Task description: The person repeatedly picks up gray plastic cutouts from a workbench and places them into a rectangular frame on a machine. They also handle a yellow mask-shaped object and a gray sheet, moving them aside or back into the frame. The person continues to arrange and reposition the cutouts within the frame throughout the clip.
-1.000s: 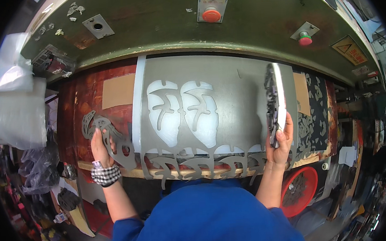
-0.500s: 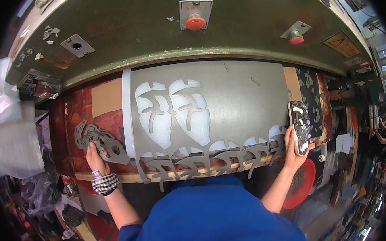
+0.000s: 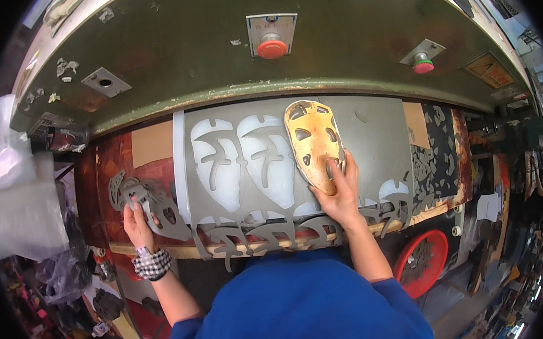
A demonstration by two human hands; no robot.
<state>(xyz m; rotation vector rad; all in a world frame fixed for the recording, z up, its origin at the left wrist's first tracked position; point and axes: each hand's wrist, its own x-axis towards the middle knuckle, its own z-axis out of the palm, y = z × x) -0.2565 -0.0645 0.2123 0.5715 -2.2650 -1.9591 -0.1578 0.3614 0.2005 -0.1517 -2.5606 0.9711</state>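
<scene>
My right hand (image 3: 341, 193) grips the lower end of a shoe-shaped cutting die (image 3: 314, 138), its tan, perforated back facing up. The die is over the grey sheet (image 3: 377, 143), close to the right of two cut-out openings (image 3: 216, 173) where a pale board shows through. At the left, my left hand (image 3: 138, 226) has its fingers closed on a grey cut piece (image 3: 154, 218), beside a loose pile of similar pieces (image 3: 128, 186). Along the sheet's near side runs a ragged strip of grey offcut (image 3: 267, 236), hanging over the table edge.
A green machine beam (image 3: 182, 62) spans the far side, with a red button (image 3: 272, 46) and another button (image 3: 423, 64) on it. Cardboard (image 3: 152, 144) lies at the left. Grey scraps (image 3: 434, 152) cover the right end. Below right stands a red basin (image 3: 444, 252) of scraps.
My right hand has brought the die from the sheet's right edge leftward, turning it from its side to back-up beside the cut-outs. My left hand stays by the pile, shifted slightly.
</scene>
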